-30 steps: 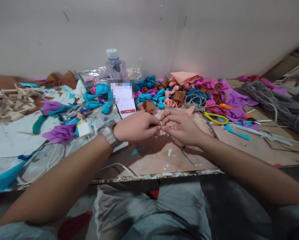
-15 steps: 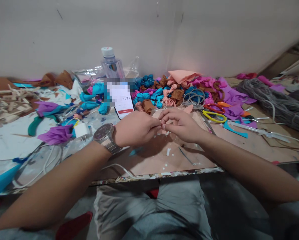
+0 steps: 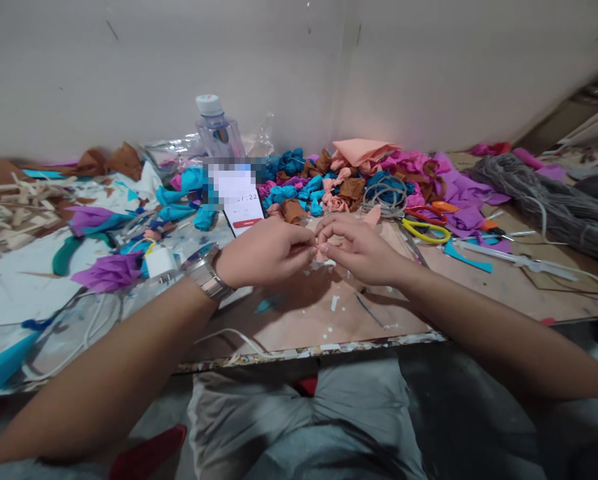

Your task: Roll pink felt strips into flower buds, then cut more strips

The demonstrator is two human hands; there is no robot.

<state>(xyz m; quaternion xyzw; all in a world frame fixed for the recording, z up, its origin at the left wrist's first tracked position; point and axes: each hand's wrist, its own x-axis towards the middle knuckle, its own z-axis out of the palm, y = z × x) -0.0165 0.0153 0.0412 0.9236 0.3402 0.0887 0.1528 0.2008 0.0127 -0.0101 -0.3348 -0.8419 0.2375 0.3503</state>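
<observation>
My left hand [image 3: 269, 253], a metal watch [image 3: 207, 272] on its wrist, is closed in a pinch in front of the phone [image 3: 243, 205]. Its fingertips meet those of my right hand [image 3: 363, 250], which is also closed, its fingers curled. Between the fingertips shows a small piece of peach crepe paper [image 3: 321, 255], mostly covered by the fingers. Behind both hands lies a heap of crumpled crepe paper [image 3: 315, 193] in blue, brown, pink and peach. A loop of thin wire [image 3: 389, 195] rests against the heap.
A plastic bottle [image 3: 219, 133] stands at the back. To the right are scissors with yellow handles [image 3: 425, 231], a white glue stick [image 3: 519, 259] and a grey bundle of strands [image 3: 553, 207]. At left lie green-handled pliers [image 3: 65, 256], a white charger [image 3: 161, 264] and wooden sticks [image 3: 23, 210].
Both hands stay together at the same spot. My left wrist has turned slightly and its fingers have shifted at the pinch, so a little more of the peach paper shows.
</observation>
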